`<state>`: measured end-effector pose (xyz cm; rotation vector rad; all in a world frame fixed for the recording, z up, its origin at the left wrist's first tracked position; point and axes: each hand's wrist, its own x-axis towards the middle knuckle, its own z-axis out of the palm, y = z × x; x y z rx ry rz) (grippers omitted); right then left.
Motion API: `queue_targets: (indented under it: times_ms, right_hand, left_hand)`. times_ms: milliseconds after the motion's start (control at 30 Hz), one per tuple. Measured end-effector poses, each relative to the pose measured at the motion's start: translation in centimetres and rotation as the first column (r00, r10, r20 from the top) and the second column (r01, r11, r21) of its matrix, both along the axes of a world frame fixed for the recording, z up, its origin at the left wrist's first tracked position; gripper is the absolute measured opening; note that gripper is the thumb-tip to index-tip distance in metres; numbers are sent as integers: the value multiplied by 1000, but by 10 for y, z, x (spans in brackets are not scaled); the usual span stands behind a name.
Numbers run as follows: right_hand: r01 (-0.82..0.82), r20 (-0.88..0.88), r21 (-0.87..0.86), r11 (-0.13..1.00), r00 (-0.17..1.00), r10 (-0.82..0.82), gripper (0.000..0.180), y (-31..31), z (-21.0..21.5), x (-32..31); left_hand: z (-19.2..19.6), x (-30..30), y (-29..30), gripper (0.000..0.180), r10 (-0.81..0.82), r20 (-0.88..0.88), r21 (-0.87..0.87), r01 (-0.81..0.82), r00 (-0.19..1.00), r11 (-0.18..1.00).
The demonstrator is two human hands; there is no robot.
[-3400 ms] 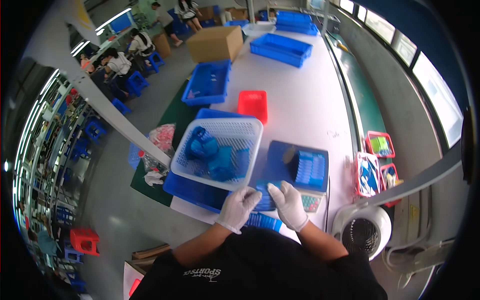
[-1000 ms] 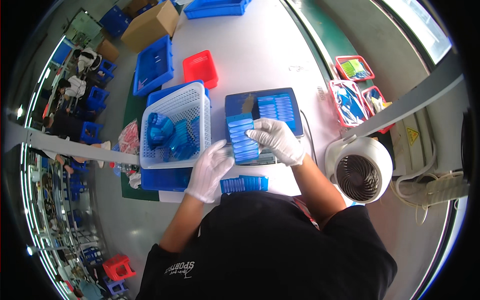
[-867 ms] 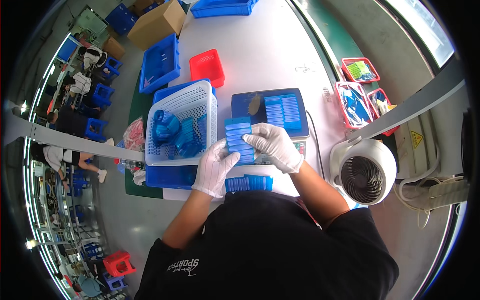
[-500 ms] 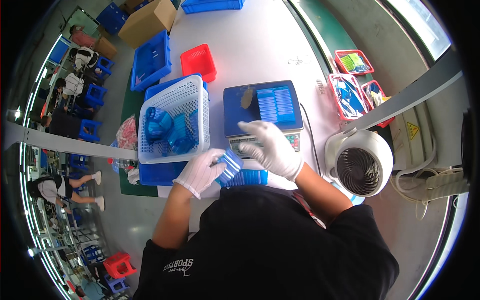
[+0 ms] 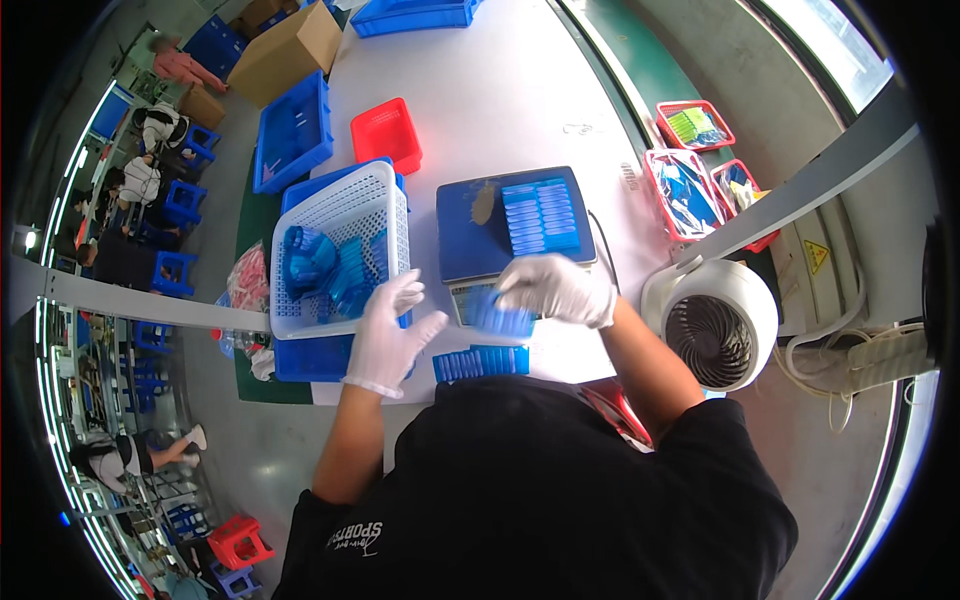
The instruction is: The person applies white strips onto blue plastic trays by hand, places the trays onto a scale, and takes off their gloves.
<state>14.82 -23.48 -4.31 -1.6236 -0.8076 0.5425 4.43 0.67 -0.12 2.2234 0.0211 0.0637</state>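
both hands wear white gloves. the right hand [image 5: 558, 290] grips a pack [image 5: 500, 318], blue and blurred, over the near side of the scale [image 5: 465, 245]. the left hand [image 5: 388, 338] is wide, thumb well away from the fingers, left of the scale and close by the white basket [image 5: 397, 225]. on the scale's right half, blue packs [image 5: 540, 215] lie in two side-by-side columns; a ribbed blue row [image 5: 480, 362] lies nearer the person than the scale. left of the scale, the basket holds blue pieces [image 5: 350, 275]; beyond and left, a red tray [image 5: 390, 140]. white lettering [image 5: 355, 538] shows upside down on the shirt [image 5: 560, 500], nearer than the scale. past the scale, a black scrawl [image 5: 585, 128] on the table [image 5: 480, 90] is too small to read. well right of the scale, behind the fan [image 5: 712, 330], a yellow triangular warning label [image 5: 816, 255] shows.
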Motion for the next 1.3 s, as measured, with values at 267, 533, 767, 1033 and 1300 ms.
queue_targets:
  times_ms: [267, 533, 767, 1033, 1300]
  right_hand:
    - [731, -254, -94, 676, 639, -726, 26, -47, -41, 89]
    - [894, -7, -173, 412, 418, -909, 28, -20, -151, 108]
    - [938, 389, -218, 271, 338, -857, 29, -24, -139, 82]
    - [885, 369, -71, 461, 453, -812, 19, -39, -43, 11]
    - [207, 85, -572, 794, 977, -194, 30, -22, -125, -103]
  left_hand:
    - [-3, -22, 25, 29, 266, -60, -345, -270, 962, 899]
    - [1, -28, 19, 25, 241, -79, -370, -253, 967, 894]
    - [-4, -47, 18, 26, 258, -146, -404, -295, 955, 866]
    - [-9, -73, 22, 18, 167, -307, -293, -260, 937, 920]
    - [-124, -126, 43, 21, 261, -617, -60, -376, 742, 925]
